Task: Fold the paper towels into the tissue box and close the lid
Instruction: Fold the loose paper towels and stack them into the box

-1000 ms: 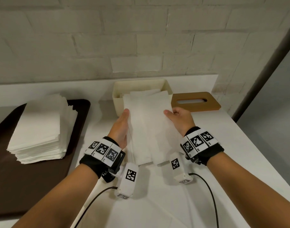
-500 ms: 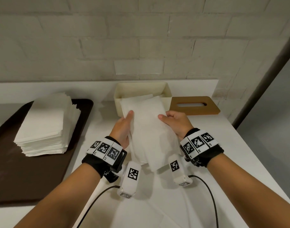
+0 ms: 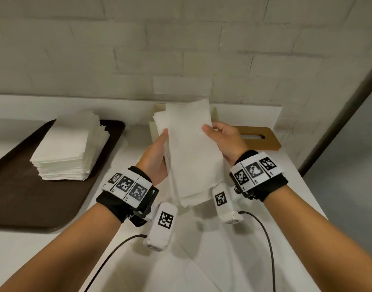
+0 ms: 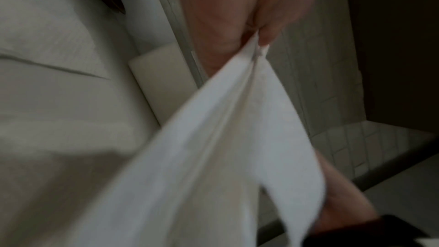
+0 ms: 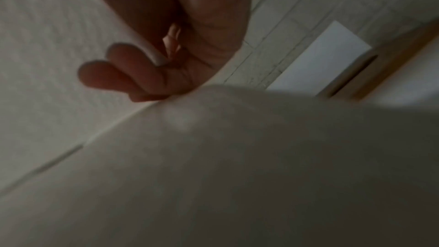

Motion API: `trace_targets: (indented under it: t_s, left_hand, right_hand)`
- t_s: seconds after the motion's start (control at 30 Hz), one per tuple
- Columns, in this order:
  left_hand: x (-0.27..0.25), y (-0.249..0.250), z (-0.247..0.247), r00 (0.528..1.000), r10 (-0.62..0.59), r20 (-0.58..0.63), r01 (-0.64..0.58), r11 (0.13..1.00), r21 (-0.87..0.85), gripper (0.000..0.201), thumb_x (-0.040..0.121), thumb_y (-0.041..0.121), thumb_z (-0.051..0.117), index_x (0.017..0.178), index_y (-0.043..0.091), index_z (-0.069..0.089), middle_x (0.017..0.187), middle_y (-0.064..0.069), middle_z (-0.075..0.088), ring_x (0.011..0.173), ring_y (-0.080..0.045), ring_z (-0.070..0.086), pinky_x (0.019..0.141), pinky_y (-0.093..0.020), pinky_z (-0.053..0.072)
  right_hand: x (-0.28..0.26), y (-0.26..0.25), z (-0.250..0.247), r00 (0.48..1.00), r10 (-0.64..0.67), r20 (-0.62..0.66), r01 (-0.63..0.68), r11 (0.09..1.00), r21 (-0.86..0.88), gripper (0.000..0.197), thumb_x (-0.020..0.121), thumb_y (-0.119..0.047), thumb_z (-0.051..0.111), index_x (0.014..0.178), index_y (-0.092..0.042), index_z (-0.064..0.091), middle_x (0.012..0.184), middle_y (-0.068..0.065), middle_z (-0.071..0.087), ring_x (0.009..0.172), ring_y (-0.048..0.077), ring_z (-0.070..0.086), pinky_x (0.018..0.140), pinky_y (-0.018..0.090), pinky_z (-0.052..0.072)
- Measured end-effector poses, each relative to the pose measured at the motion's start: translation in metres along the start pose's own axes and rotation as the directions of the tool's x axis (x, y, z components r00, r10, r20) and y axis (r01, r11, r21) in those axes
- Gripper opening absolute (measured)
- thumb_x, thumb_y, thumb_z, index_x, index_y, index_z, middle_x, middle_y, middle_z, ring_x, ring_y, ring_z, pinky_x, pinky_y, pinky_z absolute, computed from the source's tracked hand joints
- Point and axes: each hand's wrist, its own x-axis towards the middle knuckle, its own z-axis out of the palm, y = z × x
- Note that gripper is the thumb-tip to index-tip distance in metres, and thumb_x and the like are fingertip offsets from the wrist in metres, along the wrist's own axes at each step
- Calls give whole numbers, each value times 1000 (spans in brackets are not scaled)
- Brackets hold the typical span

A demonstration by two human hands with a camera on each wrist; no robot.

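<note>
A folded bundle of white paper towels (image 3: 189, 152) is held up between both hands, tilted toward me, above the table in front of the cream tissue box (image 3: 154, 131). My left hand (image 3: 157, 152) grips the bundle's left edge, thumb on top; the left wrist view shows the paper towels (image 4: 228, 138) pinched at the fingertips. My right hand (image 3: 223, 140) grips the right edge, and its fingers (image 5: 111, 70) curl behind the sheet. The bundle hides most of the box. The wooden lid (image 3: 258, 138) with its slot lies flat to the right of the box.
A dark brown tray (image 3: 33, 186) on the left carries a tall stack of white paper towels (image 3: 69, 146). The white table (image 3: 191, 260) runs to a brick wall behind and ends in an edge at the right. Cables trail from both wrist cameras.
Both hands have drawn closer together and lifted the bundle, which now stands narrower and higher in front of the box.
</note>
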Motion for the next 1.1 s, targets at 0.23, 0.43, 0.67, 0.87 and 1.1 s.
trace_targets:
  t_s: [0.23, 0.43, 0.67, 0.87, 1.1]
  left_hand:
    - [-21, -1, -1, 996, 41, -81, -35, 997, 70, 41, 93, 29, 50, 128, 9, 53, 122, -10, 64, 100, -21, 65, 81, -30, 57]
    - [-39, -2, -31, 903, 170, -394, -54, 956, 287, 33, 92, 19, 55, 120, 2, 55, 113, -13, 62, 84, -20, 61, 80, -35, 51]
    - [-64, 5, -67, 815, 264, -516, -18, 901, 434, 41, 91, 22, 55, 128, 6, 49, 118, -12, 60, 111, -33, 57, 101, -50, 43]
    - [-60, 4, -65, 847, 220, -484, -8, 915, 403, 30, 92, 19, 53, 121, 8, 52, 119, -15, 60, 111, -34, 57, 101, -49, 42]
    - [-40, 12, -55, 901, 202, -385, -60, 935, 350, 31, 95, 17, 47, 125, 7, 48, 106, -6, 58, 87, -19, 57, 86, -35, 43]
  right_hand:
    - [-10, 1, 13, 989, -37, 142, 39, 999, -12, 9, 88, -23, 60, 81, -18, 64, 62, -8, 66, 55, 2, 61, 56, 16, 49]
    - [-28, 18, 10, 907, 291, 304, -188, 926, -326, 29, 88, -27, 60, 110, -10, 54, 70, 5, 58, 49, 14, 55, 37, 20, 44]
    - [-60, 56, 13, 846, 435, 308, 96, 444, -891, 66, 76, -43, 70, 123, -3, 49, 126, 13, 56, 114, 29, 55, 84, 27, 44]
    - [-63, 61, 23, 854, 444, 271, 41, 462, -886, 58, 77, -34, 71, 120, 0, 50, 121, 13, 60, 111, 28, 58, 76, 26, 42]
    - [-44, 71, 1, 836, 492, 244, -157, 640, -752, 58, 77, -23, 72, 126, 0, 52, 116, 9, 59, 106, 23, 57, 89, 29, 45]
